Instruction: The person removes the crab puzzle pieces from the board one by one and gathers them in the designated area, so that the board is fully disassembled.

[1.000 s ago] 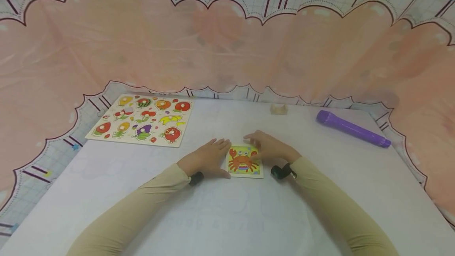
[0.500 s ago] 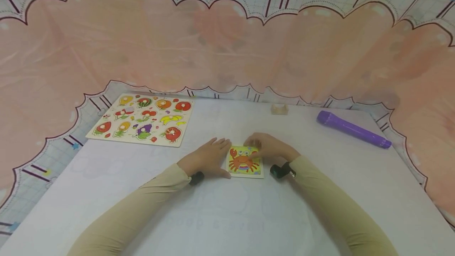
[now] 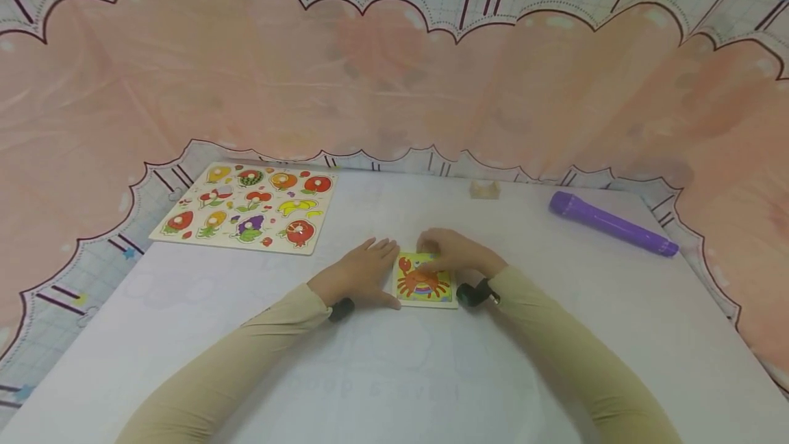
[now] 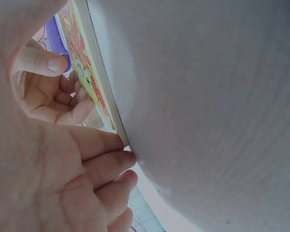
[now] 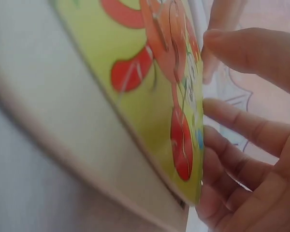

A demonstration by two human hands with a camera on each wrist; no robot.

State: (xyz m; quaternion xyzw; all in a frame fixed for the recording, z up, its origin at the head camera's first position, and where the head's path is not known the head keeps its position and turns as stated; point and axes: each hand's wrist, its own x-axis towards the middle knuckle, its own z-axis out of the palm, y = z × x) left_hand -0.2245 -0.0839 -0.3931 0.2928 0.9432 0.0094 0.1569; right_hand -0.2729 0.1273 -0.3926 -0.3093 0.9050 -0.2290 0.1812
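A small square jigsaw puzzle (image 3: 422, 289) with an orange crab on yellow lies flat on the white table, its piece lines visible in the right wrist view. Beside its left edge rests my left hand (image 3: 360, 274), fingers extended and thumb spread toward the near corner; in the left wrist view its fingertips (image 4: 117, 141) are right at the board's edge. My right hand (image 3: 459, 252) is over the puzzle's upper right part and covers some of the crab. Its thumb (image 5: 246, 48) and bent fingers stand apart, fingertips at the puzzle's face.
A fruit peg puzzle board (image 3: 246, 207) lies at the back left. A small pale block-like piece (image 3: 484, 190) is at the table's back, and a purple tube-shaped thing (image 3: 613, 223) lies at the back right. A patterned peach curtain (image 3: 394, 88) hangs behind.
My right hand has shifted slightly left over the crab, its fingers bending more. The left hand and the puzzle have stayed in place.
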